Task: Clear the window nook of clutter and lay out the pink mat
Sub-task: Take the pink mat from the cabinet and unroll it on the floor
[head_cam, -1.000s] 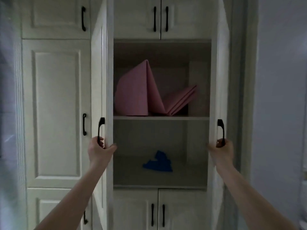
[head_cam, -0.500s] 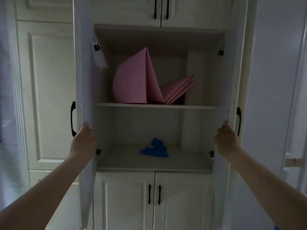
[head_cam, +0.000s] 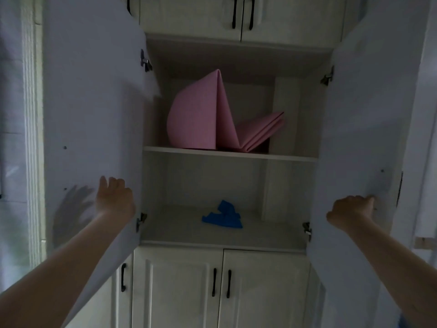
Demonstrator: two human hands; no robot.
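The step in hand looks like getting both cupboard doors fully out of the way so the mat [head_cam: 201, 114] can be taken out. The mat sits on the upper shelf [head_cam: 230, 154], folded: one tall fold stands upright at the shelf's left and middle, and a flatter stack of folds leans out to the right of it, ending near a pale block at the back right of the shelf. Below the shelf, on the cupboard floor, lies a blue cloth [head_cam: 223, 217], well apart from the mat.

To do this well, I would push each door until it stays put by itself, so neither swings back into the arms during the reach. The mat is wide and floppy, so taking it with both hands, one on the upright fold and one under the leaning stack, should keep it from fanning open on the way out.

The left hand [head_cam: 114, 200] lies against the inner face of the left door [head_cam: 94, 114], fingers loosely spread, its grip around nothing. The right hand [head_cam: 350, 213] has its fingers curled at the right door [head_cam: 359, 138], low on the panel; whether they hook its edge I cannot tell.
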